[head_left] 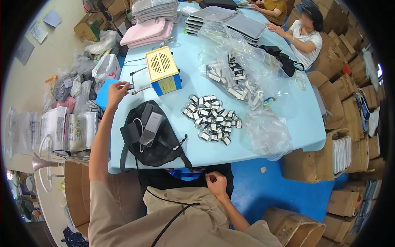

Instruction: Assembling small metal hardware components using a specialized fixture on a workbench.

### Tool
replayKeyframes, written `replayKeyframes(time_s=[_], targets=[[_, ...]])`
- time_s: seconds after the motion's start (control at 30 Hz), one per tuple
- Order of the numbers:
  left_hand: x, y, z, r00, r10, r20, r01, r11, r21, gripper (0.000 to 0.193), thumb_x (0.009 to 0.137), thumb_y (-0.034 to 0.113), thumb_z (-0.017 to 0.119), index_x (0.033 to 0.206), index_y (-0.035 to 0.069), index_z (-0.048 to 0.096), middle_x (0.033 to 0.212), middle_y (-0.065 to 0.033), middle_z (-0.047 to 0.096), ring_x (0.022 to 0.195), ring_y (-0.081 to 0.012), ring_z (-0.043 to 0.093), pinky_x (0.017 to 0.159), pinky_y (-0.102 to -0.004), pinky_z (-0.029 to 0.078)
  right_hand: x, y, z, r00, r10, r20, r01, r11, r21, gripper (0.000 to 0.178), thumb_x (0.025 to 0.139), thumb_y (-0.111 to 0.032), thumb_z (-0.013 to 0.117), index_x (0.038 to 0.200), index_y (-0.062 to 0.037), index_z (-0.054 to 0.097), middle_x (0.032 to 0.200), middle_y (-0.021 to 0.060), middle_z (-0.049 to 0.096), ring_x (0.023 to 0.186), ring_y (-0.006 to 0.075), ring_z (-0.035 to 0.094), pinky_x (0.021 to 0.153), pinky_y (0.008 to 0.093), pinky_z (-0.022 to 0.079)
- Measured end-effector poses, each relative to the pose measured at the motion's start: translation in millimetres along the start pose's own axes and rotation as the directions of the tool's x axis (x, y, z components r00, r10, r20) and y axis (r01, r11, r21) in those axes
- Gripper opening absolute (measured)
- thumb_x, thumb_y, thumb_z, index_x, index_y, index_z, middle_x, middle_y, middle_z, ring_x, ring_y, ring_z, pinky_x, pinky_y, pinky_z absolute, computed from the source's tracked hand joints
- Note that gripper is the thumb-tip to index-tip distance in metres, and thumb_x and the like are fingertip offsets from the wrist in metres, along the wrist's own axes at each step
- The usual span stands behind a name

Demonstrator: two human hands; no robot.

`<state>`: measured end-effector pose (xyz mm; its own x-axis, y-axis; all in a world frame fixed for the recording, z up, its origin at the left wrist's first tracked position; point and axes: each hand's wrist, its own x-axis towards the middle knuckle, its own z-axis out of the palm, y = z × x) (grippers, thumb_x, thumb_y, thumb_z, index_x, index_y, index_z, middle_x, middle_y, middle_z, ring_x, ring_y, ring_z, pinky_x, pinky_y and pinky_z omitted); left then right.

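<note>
My left hand (118, 94) reaches to the table's left side, its thumb and fingers pinched at the metal prongs (140, 84) of a yellow and blue box-shaped machine (163, 70). Something small and dark shows at the fingertips, too small to name. My right hand (217, 183) lies low over my lap by the table's near edge, fingers curled in; whatever is in them is hidden. A pile of small black-and-white strap loops with metal rings (212, 117) lies mid-table. Nearer my left arm is a black mesh drawstring bag (162, 144) with a grey power bank (151, 129) and white cable on it.
A clear plastic bag (242, 82) of more loops lies right of the machine. Pink pouches (148, 32) and grey pouches (226, 22) are stacked at the back. Two people sit at the far right. Cardboard boxes (308, 160) crowd the right side; bagged goods (76, 88) heap at left.
</note>
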<state>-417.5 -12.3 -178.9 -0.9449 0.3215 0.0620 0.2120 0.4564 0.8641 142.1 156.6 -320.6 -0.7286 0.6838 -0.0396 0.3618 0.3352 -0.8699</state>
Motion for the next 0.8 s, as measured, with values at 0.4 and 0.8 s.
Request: replayKeyframes(time_s=[0.4,0.8], targets=[[-54.9,65.5,-1.4,0.930,0.341,-0.137,-0.345,0.939,-0.005,0.025,0.098,0.022,0.072,0.110,-0.001,0.074,0.086,-0.0053,0.075,0.070,-0.0081,0.065,0.062,-0.0231,0.048,0.0,1.8,0.7,1.000,0.013,-0.001,-0.013,1.000,-0.005,0.016,0.087,-0.019,0.076,0.083,-0.0036,0.072,0.076,0.0103,0.070,0.063,0.0248,0.069,0.059,0.0344,0.054],[-185.7,135.9,138.9,0.896,0.235,0.376,-0.099,0.933,-0.347,0.023,0.093,0.014,0.076,0.109,-0.001,0.070,0.092,-0.0081,0.077,0.085,-0.0113,0.071,0.074,-0.0254,0.054,-6.3,-11.7,-6.9,0.996,-0.040,-0.081,0.053,0.985,0.164,0.014,0.091,-0.010,0.076,0.084,0.0011,0.071,0.071,0.0094,0.066,0.058,0.0152,0.063,0.054,0.0267,0.048]])
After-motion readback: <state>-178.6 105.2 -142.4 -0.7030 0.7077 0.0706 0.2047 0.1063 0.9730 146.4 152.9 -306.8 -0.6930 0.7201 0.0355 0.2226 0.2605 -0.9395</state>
